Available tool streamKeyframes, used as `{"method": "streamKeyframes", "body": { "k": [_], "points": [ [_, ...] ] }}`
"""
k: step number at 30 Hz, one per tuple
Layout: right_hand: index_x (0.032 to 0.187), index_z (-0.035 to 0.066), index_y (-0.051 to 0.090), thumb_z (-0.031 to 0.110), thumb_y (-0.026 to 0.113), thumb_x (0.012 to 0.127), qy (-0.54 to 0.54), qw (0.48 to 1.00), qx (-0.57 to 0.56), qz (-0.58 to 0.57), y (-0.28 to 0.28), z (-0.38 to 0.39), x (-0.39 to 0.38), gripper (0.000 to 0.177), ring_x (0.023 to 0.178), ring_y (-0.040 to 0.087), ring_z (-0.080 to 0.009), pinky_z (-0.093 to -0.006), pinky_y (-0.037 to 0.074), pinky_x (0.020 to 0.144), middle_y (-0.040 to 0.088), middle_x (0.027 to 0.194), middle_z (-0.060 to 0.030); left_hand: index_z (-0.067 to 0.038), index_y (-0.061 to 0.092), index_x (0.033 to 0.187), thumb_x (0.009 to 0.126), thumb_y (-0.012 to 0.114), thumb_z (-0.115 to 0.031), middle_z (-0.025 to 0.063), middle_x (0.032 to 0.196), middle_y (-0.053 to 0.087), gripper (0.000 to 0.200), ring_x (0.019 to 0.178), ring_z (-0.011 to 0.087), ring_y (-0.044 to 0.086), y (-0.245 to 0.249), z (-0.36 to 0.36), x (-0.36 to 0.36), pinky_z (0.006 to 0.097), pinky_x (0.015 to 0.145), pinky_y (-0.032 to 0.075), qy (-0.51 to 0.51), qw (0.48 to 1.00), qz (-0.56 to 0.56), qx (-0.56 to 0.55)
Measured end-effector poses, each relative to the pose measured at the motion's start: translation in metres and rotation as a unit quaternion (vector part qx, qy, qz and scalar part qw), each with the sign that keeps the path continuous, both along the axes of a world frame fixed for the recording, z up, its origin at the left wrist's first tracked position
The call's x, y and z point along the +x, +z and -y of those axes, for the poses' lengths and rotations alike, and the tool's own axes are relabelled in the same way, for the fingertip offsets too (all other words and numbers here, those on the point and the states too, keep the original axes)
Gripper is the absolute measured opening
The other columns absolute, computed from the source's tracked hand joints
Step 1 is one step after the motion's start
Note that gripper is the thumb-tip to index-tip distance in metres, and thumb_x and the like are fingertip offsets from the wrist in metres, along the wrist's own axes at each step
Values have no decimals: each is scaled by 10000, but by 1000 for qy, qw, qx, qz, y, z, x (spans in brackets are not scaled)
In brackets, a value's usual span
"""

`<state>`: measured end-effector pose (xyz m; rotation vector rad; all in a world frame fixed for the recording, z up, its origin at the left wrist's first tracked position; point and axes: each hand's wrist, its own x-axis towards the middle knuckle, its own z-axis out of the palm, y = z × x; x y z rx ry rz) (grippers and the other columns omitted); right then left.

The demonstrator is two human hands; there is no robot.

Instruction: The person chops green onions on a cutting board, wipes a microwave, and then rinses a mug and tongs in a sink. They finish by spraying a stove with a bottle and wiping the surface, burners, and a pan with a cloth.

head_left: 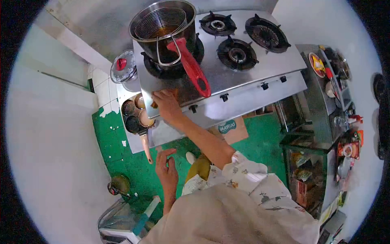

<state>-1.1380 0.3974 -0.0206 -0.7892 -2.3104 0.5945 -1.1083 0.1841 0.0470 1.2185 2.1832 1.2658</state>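
While the right hand (164,105) touches the stove's (260,69) left front corner at center left of the frame, whether it grips anything there I cannot tell. The left hand (167,167), below it, is released, loosely curled near the handle of the four-cup pan (138,114). At upper left, a wire strainer (160,24) sits inside a metal pot (151,49) on a burner.

Wears loose white top (264,185) with scattered floral print in brown and dark grey, wide sleeve (239,164) to about the elbow. Has plain beige cloth (219,211) across the front. Shows mustard-yellow trousers (199,169), pale rounded shoe tip (190,157). Bare at left hand (166,167) and right hand (167,106).
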Motion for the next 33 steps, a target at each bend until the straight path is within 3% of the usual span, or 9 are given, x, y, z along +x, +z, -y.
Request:
{"method": "streamKeyframes", "body": {
  "k": [7, 9, 11, 12, 13, 15, 17, 24, 33],
  "points": [
    [944, 19, 636, 131, 576, 703, 200, 978, -65, 12, 0, 24, 17, 272, 947, 582, -253, -372, 416, 831, 628, 926, -77, -27, 605, 911, 767, 459, 76, 116, 915, 601, 229, 895, 282, 571, 8, 27, -32, 361, 796, 438, -35, 999, 3, -11],
    [977, 20, 637, 120, 629, 651, 325, 914, -221, -102, -3, 38, 54, 342, 919, 600, -242, -334, 432, 832, 633, 975, -78, -34, 608, 914, 772, 460, 72, 109, 908, 596, 231, 863, 262, 568, 8, 34, -46, 335, 765, 440, -19, 999, -3, -31],
    [1027, 23, 635, 76, 637, 637, 276, 746, -511, -326, 1, 48, 93, 393, 913, 605, -220, -323, 431, 867, 633, 1025, -83, -35, 608, 914, 774, 459, 72, 107, 905, 594, 230, 847, 250, 565, 5, 40, -64, 326, 747, 439, -10, 999, 13, -28],
    [1058, 24, 629, 13, 589, 665, 68, 968, -206, -125, 16, 34, 118, 396, 905, 603, -203, -315, 436, 879, 625, 1033, -92, -37, 609, 913, 776, 459, 71, 104, 903, 592, 230, 831, 238, 561, 3, 43, -70, 316, 729, 439, -1, 999, 29, -27],
    [1044, 34, 635, 2, 566, 705, -12, 942, -240, -234, 17, 12, 131, 347, 886, 602, -205, -318, 456, 829, 629, 1023, -106, -37, 609, 913, 776, 459, 71, 104, 903, 592, 230, 831, 238, 561, 4, 46, -75, 316, 729, 439, 5, 999, 32, -28],
    [1116, 68, 594, -27, 547, 692, -269, 945, -89, -162, -3, -42, 157, 438, 960, 573, -298, -403, 437, 862, 629, 971, -140, -39, 609, 916, 774, 459, 77, 103, 898, 592, 237, 812, 224, 554, 9, 48, -85, 313, 702, 435, 14, 999, 45, -19],
    [1131, 67, 587, -45, 528, 690, -322, 943, 16, -84, -2, -71, 146, 458, 950, 566, -339, -414, 423, 881, 617, 975, -165, -40, 610, 917, 770, 458, 79, 102, 896, 593, 243, 815, 225, 557, 2, 54, -93, 316, 705, 436, 19, 999, 36, -8],
    [1088, -11, 598, -47, 497, 702, -263, 951, 160, -40, -5, -24, 22, 401, 1049, 517, -364, -417, 409, 911, 606, 1076, -175, -45, 616, 934, 759, 466, 84, 96, 902, 599, 264, 828, 226, 570, -7, 74, -109, 321, 728, 441, 19, 1000, 13, -6],
    [1000, 52, 652, -86, 482, 706, 10, 998, 17, -53, 3, 11, -17, 367, 1029, 564, -299, -375, 425, 936, 636, 1027, -126, -43, 616, 931, 753, 458, 78, 93, 921, 603, 267, 860, 242, 569, -8, 81, -123, 324, 767, 443, 56, 996, 64, -31]
  ]
}}
